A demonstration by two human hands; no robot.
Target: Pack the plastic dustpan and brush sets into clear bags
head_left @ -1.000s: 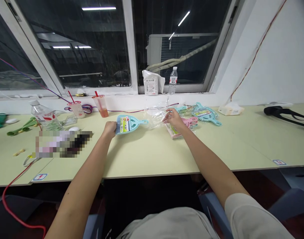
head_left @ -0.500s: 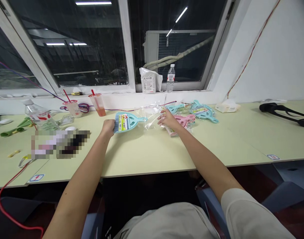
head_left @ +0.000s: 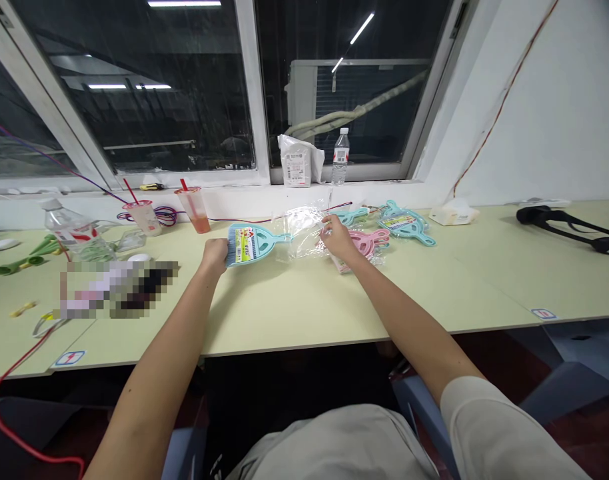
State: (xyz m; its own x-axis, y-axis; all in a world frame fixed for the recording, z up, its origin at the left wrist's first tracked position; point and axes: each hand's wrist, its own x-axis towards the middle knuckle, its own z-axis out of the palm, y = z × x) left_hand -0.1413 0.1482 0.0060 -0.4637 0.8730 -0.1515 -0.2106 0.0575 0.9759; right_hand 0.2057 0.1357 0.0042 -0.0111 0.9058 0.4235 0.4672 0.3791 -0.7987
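Observation:
My left hand (head_left: 214, 255) grips the wide end of a light blue brush-and-dustpan set (head_left: 252, 243) with a colourful label, its handle pointing right. My right hand (head_left: 336, 237) pinches the edge of a clear plastic bag (head_left: 302, 233) that lies just past the handle's tip. Under and beside my right hand rests a pink dustpan set (head_left: 367, 243) in clear wrap. Further right lie more blue sets (head_left: 404, 224) in a small heap.
On the pale green table (head_left: 304, 307): a water bottle on its side (head_left: 72, 235), two drink cups with red straws (head_left: 192, 208), green plastic parts (head_left: 19, 259), a red cable (head_left: 14, 363), a tissue pack (head_left: 452, 213), a black strap (head_left: 564, 223). A bottle (head_left: 340, 157) and white bag (head_left: 297, 160) stand on the sill.
My right hand has shifted slightly left and lifted the clear bag's edge toward the blue set's handle. My left hand keeps its hold; the camera view has tilted a little.

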